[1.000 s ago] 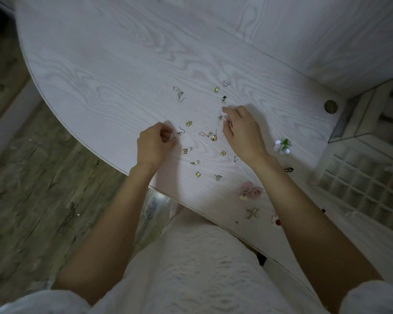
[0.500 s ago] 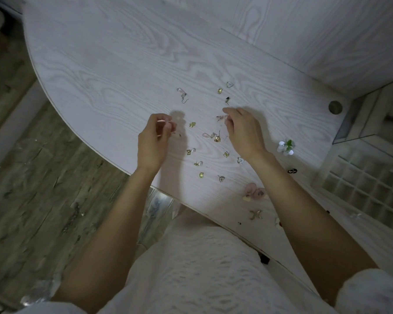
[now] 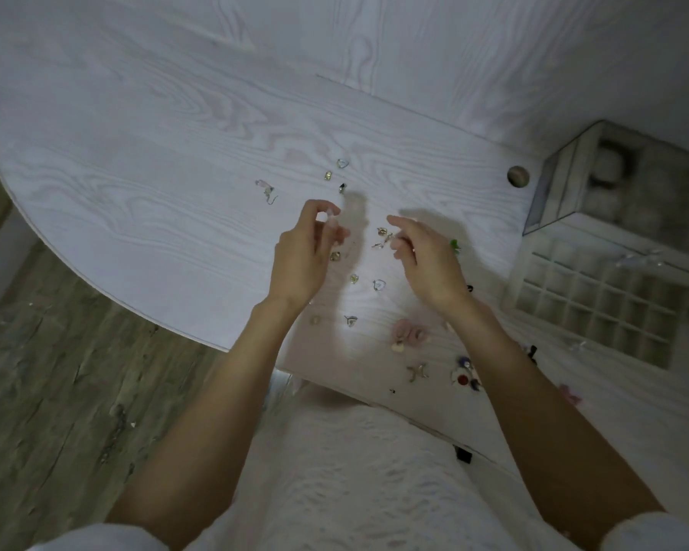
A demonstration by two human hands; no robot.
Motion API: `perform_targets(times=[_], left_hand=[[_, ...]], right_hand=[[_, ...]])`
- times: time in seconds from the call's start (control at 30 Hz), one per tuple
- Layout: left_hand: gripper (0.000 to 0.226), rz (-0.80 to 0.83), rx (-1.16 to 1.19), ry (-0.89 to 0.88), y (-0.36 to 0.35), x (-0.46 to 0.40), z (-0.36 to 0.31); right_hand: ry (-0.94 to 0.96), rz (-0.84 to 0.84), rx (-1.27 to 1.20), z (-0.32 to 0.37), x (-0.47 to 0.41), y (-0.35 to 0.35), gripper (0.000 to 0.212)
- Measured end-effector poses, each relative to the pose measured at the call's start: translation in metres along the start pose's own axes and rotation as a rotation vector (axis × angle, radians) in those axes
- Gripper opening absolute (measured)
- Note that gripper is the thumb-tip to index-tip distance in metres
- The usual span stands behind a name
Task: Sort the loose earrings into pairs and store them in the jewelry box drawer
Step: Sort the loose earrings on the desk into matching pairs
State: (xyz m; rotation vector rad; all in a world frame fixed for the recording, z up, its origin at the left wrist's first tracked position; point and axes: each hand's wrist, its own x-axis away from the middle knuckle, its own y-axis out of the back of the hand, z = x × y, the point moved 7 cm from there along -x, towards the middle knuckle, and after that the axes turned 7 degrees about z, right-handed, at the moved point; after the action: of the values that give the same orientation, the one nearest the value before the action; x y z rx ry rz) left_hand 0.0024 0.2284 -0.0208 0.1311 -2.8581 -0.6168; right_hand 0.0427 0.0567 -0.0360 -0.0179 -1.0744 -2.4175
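Several small loose earrings (image 3: 354, 278) lie scattered on the white wood-grain table (image 3: 156, 173), mostly between and around my hands. My left hand (image 3: 303, 256) hovers above the table with thumb and fingers pinched on a small pale earring (image 3: 330, 220). My right hand (image 3: 428, 262) is raised beside it, fingertips pinched close together on a tiny earring that barely shows. A gold cluster of earrings (image 3: 383, 234) lies just left of its fingertips. The jewelry box drawer (image 3: 593, 308), a white grid of small compartments, stands pulled out at the right.
A glass-sided jewelry box (image 3: 573, 180) stands behind the drawer. A round hole (image 3: 518, 176) marks the tabletop near it. Pink fluffy earrings (image 3: 408, 332), a star-shaped one (image 3: 418, 371) and red-and-blue ones (image 3: 464, 373) lie near the front edge. The table's curved edge drops to wooden floor at left.
My left hand picked a hook earring off the table and lifted it. My right hand rose from the table and both hands drew closer together.
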Motion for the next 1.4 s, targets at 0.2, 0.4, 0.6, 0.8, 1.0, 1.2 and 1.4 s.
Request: perform_targets(times=[0.2,0.4,0.6,0.8,1.0,1.2,1.4], left_hand=[[0.009,0.064,0.276,0.067,-0.036,-0.033,0.000],[0.013,0.112,0.374,0.094,-0.074,-0.062,-0.005],[0.026,0.171,0.070,0.038,-0.108,-0.083,-0.016],[0.045,0.288,-0.290,-0.065,-0.117,-0.081,-0.023],[0.058,0.352,-0.528,-0.249,-0.128,-0.067,-0.026],[0.043,0.257,-0.614,-0.143,-0.124,-0.073,-0.018],[0.031,0.289,-0.578,-0.171,-0.135,-0.068,-0.029]], right_hand=[[-0.057,-0.103,-0.041,-0.022,-0.003,0.029,0.021],[-0.159,-0.137,-0.059,-0.051,-0.021,0.049,0.017],[-0.203,-0.144,0.105,-0.064,-0.039,0.050,0.020],[-0.257,-0.143,0.097,-0.076,-0.039,0.050,0.025],[-0.182,-0.076,0.085,-0.071,-0.036,0.043,0.047],[-0.165,-0.081,0.114,-0.068,-0.040,0.042,0.038],[-0.188,-0.070,0.159,-0.068,-0.032,0.043,0.023]])
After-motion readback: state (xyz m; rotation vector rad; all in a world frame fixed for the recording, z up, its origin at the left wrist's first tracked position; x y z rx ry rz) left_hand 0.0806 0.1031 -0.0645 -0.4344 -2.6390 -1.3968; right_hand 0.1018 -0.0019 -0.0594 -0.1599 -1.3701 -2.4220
